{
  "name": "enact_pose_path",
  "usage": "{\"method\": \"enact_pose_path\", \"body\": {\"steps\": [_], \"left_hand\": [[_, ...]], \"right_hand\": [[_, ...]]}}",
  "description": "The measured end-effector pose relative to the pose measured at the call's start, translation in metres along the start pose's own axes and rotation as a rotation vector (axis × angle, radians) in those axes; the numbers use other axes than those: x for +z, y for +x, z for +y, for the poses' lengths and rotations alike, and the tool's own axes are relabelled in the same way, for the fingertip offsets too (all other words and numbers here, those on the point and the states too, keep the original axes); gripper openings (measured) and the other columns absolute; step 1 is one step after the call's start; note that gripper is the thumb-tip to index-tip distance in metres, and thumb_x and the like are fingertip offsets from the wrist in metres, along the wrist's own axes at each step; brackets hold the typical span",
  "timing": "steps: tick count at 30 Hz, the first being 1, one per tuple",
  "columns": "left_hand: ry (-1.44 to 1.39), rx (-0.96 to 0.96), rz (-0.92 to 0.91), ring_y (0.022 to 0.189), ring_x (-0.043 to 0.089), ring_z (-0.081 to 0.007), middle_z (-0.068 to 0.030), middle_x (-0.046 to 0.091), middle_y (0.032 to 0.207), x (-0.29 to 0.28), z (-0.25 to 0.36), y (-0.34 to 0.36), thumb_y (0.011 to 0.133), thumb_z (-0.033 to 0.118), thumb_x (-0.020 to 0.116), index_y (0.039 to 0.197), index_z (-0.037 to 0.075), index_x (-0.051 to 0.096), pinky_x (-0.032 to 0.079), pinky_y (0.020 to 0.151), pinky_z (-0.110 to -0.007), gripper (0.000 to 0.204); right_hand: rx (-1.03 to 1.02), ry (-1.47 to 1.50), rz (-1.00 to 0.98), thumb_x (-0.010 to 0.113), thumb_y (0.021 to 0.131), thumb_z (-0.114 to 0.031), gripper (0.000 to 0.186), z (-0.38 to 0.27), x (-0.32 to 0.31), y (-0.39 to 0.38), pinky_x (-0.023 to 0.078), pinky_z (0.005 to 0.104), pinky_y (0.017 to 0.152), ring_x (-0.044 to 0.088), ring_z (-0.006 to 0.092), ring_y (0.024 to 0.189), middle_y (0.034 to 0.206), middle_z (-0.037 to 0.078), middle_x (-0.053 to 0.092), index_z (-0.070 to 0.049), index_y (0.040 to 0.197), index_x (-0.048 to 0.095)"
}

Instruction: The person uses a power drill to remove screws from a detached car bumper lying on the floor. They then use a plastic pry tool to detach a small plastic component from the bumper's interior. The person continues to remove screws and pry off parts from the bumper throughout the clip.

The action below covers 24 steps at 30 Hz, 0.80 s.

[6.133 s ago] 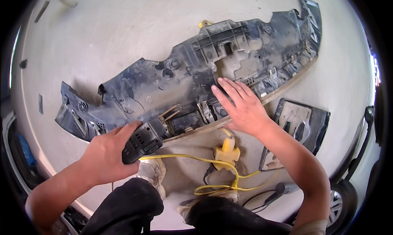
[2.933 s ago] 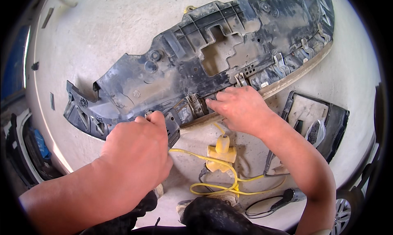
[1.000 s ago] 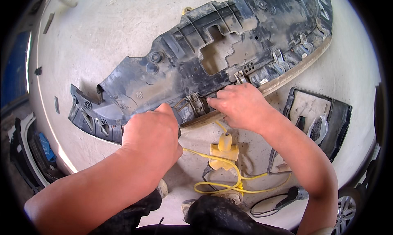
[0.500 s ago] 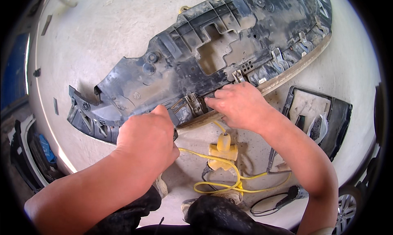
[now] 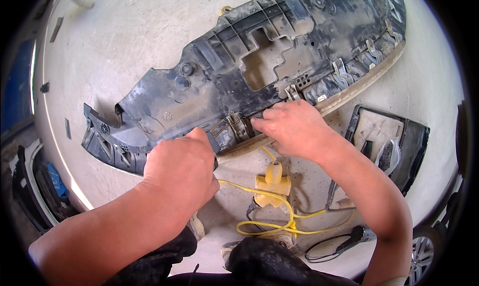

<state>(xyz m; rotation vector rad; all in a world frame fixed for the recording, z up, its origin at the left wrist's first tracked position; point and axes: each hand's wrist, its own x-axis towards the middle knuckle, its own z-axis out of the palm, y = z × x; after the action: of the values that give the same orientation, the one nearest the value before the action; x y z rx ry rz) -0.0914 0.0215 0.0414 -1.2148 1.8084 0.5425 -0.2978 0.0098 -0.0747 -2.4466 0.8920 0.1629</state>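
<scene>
A large dirty black plastic car underbody panel or bumper piece [image 5: 164, 109] lies on the floor before me, slanting up to the right, with metal brackets along its near edge. My left hand [image 5: 179, 161] is closed at that edge. Something dark shows beside its fingers, but the grip hides what it is. My right hand [image 5: 292, 126] rests at the same edge, fingers bent and pressed together, just right of a metal bracket [image 5: 236, 125]. Its fingertips hide what they hold or press. Thin copper-coloured prongs [image 5: 218, 127] show between my hands, near that bracket.
A yellow socket block [image 5: 272, 190] and looped yellow cable [image 5: 259, 231] lie near my feet. At right are a black-framed tray-like part [image 5: 416, 131] with a clear bag [image 5: 389, 156] and a corded black tool [image 5: 355, 236]. A car wheel [image 5: 421, 256] stands lower right.
Both hands stay at the panel's near edge in almost the same pose. The view has shifted very slightly; nothing has been taken up or let go.
</scene>
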Motion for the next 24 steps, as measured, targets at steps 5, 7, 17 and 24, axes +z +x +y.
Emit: {"method": "enact_pose_path", "body": {"steps": [5, 7, 17, 24], "left_hand": [[-0.009, 0.001, -0.002, 0.068, 0.073, -0.0302, -0.0153, 0.069, 0.072, 0.0015, -0.0011, 0.0010, 0.081, 0.038, 0.075, 0.095, -0.006, 0.052, 0.059, 0.061, -0.038, 0.052], [-0.007, 0.006, -0.002, 0.068, 0.073, -0.0302, -0.0153, 0.069, 0.072, 0.0004, -0.0009, 0.0008, 0.081, 0.038, 0.075, 0.095, -0.006, 0.052, 0.059, 0.061, -0.038, 0.051], [-0.004, 0.003, -0.042, 0.069, 0.073, -0.0308, -0.0149, 0.068, 0.073, -0.0036, -0.0008, 0.0027, 0.082, 0.038, 0.075, 0.095, -0.006, 0.053, 0.059, 0.061, -0.039, 0.051], [-0.026, 0.014, -0.071, 0.069, 0.073, -0.0322, -0.0159, 0.068, 0.073, -0.0070, -0.0015, 0.0035, 0.083, 0.039, 0.074, 0.095, -0.007, 0.053, 0.060, 0.062, -0.039, 0.052]], "right_hand": [[0.000, 0.005, 0.001, 0.067, 0.083, -0.011, 0.015, -0.0013, -0.0022, 0.0003, 0.057, 0.0385, 0.079, 0.070, 0.0229, 0.096, 0.094, 0.003, 0.071, -0.012, 0.097, 0.069], [-0.001, 0.006, 0.001, 0.067, 0.082, -0.011, 0.014, -0.0010, -0.0020, 0.0007, 0.057, 0.0387, 0.079, 0.071, 0.0233, 0.095, 0.093, 0.003, 0.072, -0.012, 0.097, 0.070], [-0.001, 0.011, -0.017, 0.071, 0.077, -0.011, 0.032, 0.0008, 0.0010, 0.0018, 0.056, 0.0392, 0.077, 0.070, 0.0229, 0.095, 0.093, 0.002, 0.070, -0.015, 0.108, 0.070], [-0.001, 0.018, -0.021, 0.070, 0.080, -0.010, 0.016, -0.0009, -0.0039, 0.0017, 0.057, 0.0389, 0.079, 0.071, 0.0239, 0.095, 0.094, 0.004, 0.072, -0.012, 0.096, 0.070]]}}
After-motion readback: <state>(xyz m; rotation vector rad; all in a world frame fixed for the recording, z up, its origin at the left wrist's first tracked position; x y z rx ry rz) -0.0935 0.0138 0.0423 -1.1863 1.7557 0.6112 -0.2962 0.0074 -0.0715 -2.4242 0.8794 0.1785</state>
